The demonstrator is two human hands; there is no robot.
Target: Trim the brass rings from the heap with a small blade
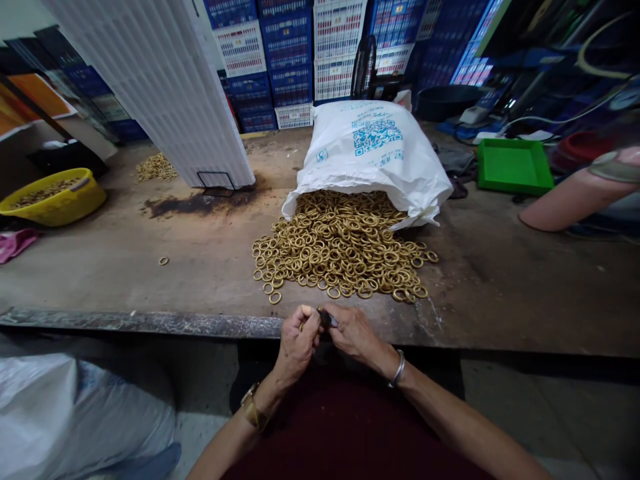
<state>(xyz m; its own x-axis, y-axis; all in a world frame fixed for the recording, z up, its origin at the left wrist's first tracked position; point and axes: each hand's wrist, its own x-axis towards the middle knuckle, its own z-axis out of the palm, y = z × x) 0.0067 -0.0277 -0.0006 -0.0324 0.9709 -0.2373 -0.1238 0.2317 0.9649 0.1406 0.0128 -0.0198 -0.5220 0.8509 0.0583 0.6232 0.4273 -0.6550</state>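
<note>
At the table's front edge, my left hand (pixel 299 339) is closed on a brass-coloured ring, of which only a bit shows between the fingers. My right hand (pixel 354 333) touches or nearly touches it and is closed around a small dark tool (pixel 327 319) with a greyish tip; its exact kind is too small to tell. Just beyond both hands lies a heap of brass-coloured rings (pixel 340 257), spilling from the mouth of a white printed sack (pixel 375 147). One single ring (pixel 163 261) lies apart on the left.
A yellow basin (pixel 60 200) of small parts stands far left, near a tall white ribbed stack (pixel 165 87). On the right are a green tray (pixel 515 165) and a pink cylinder (pixel 575 193). Blue and white crates (pixel 287 50) rise behind the wooden table (pixel 100 280).
</note>
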